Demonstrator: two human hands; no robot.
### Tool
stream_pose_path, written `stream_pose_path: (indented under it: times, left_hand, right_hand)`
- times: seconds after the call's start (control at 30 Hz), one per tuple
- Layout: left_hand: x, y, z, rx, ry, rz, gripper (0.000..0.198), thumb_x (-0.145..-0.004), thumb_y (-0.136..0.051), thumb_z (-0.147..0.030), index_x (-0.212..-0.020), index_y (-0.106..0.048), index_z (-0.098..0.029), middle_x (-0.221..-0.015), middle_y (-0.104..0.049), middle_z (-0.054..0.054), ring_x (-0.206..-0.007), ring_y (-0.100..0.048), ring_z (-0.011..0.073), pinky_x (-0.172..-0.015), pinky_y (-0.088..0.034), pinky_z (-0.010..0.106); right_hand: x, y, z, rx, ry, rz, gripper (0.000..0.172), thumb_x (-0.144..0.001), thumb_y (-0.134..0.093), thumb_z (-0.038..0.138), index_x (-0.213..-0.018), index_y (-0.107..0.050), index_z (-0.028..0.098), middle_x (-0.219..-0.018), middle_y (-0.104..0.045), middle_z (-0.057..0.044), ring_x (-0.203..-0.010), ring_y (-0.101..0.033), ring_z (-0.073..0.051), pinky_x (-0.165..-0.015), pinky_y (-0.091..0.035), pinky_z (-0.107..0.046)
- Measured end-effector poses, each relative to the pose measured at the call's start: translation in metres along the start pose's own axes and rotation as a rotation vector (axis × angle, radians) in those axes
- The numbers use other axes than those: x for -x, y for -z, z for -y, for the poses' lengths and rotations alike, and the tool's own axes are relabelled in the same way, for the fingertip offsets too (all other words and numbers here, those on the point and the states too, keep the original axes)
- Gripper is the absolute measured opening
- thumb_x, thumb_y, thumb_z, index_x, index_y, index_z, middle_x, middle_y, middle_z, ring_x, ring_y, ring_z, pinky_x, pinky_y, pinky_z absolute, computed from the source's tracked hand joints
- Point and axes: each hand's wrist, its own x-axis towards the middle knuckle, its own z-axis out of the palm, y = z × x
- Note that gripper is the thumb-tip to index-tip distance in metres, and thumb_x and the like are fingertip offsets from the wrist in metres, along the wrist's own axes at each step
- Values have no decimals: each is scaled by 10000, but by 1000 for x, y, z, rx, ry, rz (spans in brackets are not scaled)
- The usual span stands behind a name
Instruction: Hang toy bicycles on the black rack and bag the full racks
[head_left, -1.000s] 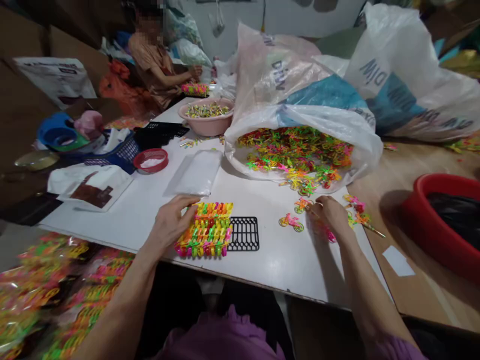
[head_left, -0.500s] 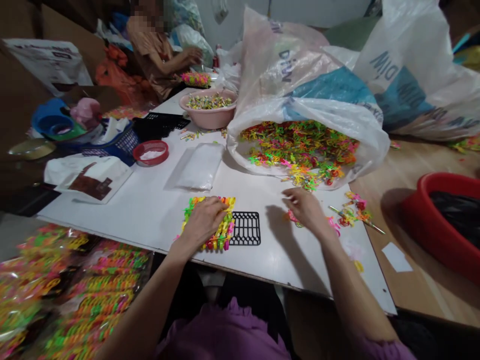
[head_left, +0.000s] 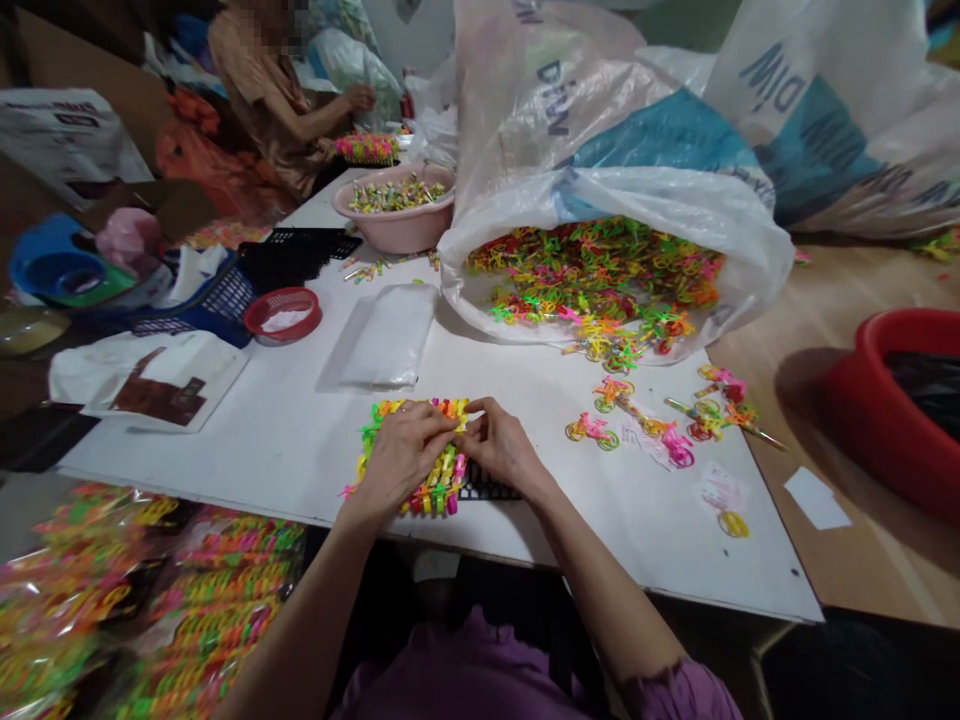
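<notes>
In front of me a black plastic grid rack point(head_left: 487, 490) lies near the table's front edge. Bright plastic pieces in yellow, green, pink and orange point(head_left: 435, 495) fill its left part in packed rows. My left hand point(head_left: 401, 450) rests over these rows, fingers closed and bent towards the right. Meeting its fingertips, my right hand point(head_left: 501, 445) pinches above the rack's bare end. A small yellowish bit shows between the fingertips, too hidden to name. Loose toy bicycles point(head_left: 592, 430) in pink and green lie right of my right hand.
A big white sack point(head_left: 600, 190) spills colourful plastic toys onto the table. Left of it are a clear plastic bag stack point(head_left: 390, 335), a red basket point(head_left: 285, 315) and a pink basin point(head_left: 397, 225). A red tub point(head_left: 885, 400) stands right. Another person point(head_left: 277, 100) works at the far end.
My right hand has come left from beside the loose toy bicycles to the rack and meets my left hand. The left hand stays on the rows. The view has shifted slightly.
</notes>
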Motion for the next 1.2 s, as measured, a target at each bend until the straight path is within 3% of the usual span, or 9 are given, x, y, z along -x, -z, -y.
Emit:
stream_pose_path:
  times: [0.3,0.57,0.8,0.97,1.07,1.2]
  left_hand:
    - [0,-2,0,-46,-29,22,181,-858,-527,-300,-902,-687,-230,-887,-651,30,-864,-541,172,-790,-406,330]
    - [1,-1,3,1,-57,13,195,-851,-533,-335,-899,-688,-229,-866,-651,30,-850,-558,163,-778,-428,320]
    - [-3,-1,-3,-5,-13,53,209,-856,-521,-351,-890,-685,-227,-873,-648,31,-877,-559,170,-810,-428,328]
    - [0,-3,-3,-62,-38,53,234,-856,-498,-374,-893,-688,-243,-853,-644,35,-859,-561,181,-788,-432,335]
    - [0,-8,7,-71,-48,37,269,-851,-483,-422,-908,-684,-253,-875,-648,38,-845,-570,189,-769,-434,334]
    - [-3,-10,7,-52,-31,15,293,-846,-468,-443,-908,-674,-243,-892,-651,42,-859,-571,202,-786,-432,342]
  right_hand:
    - [2,-5,-4,-124,-28,-27,368,-657,-552,101,-1000,-474,210,-680,-578,57,-578,-553,-101,-557,-428,-218]
    - [9,1,-19,-509,-21,72,404,-683,-636,218,-1042,-451,201,-749,-576,40,-604,-543,-81,-592,-442,-215]
    - [3,-5,-34,-522,-4,41,307,-717,-558,157,-1013,-477,174,-724,-544,45,-588,-507,-66,-587,-423,-200]
    - [2,-14,-33,-367,4,-11,298,-699,-515,51,-962,-511,192,-747,-548,36,-630,-515,-72,-599,-434,-188]
    - [3,-1,-33,-320,17,51,318,-712,-533,56,-993,-519,204,-751,-561,41,-635,-525,-74,-606,-448,-186]
    - [18,39,-33,-179,82,42,352,-742,-534,100,-1083,-524,186,-822,-594,18,-694,-553,-85,-671,-458,-206]
